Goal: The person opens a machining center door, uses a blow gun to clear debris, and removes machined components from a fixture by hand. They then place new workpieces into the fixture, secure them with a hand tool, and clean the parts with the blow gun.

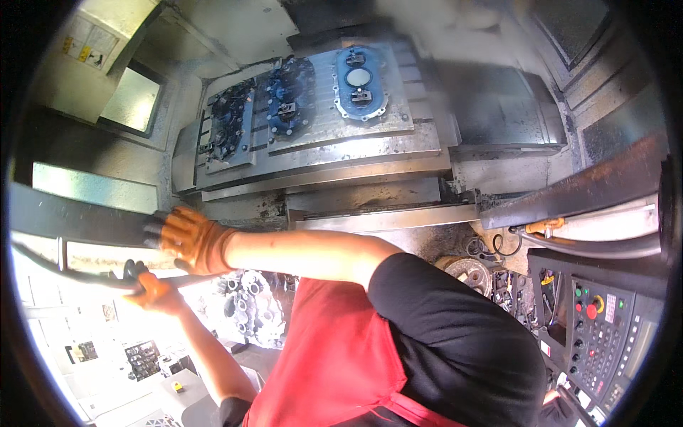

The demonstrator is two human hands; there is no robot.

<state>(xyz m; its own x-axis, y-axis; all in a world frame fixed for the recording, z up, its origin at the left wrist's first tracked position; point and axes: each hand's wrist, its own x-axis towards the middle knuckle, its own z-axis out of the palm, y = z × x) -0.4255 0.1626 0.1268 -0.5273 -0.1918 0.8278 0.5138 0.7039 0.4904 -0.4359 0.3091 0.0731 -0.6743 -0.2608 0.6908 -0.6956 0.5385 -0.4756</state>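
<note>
Right hand (191,240), left hand (156,292) at grey door (78,217).

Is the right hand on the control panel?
No, the gloved right hand is at the grey bar on the left, far from the control panel.

Lower-left background: blown out to near white; shelves and room detail dissolve.
Silver machined castings (252,306): overexposed, edges partly lost.
Left hand in orange-brown glove (158,293): washed by glare.
Right hand in orange-brown glove with dark fingertips (191,238): bright, fingertips soft.
Small rectangular window pane (133,98): pale glow at upper left.
Grey metal machine bed (334,160): moderate light, pale sheen along front edge.
Blue oval plate (377,71): legible; small details soft.
Upper right: milky haze, low contrast.
Black sleeve (455,327): dark, folds faintly visible.
Long grey metal rail (78,213): bowed by fisheye.
Corners: black vignette.
</note>
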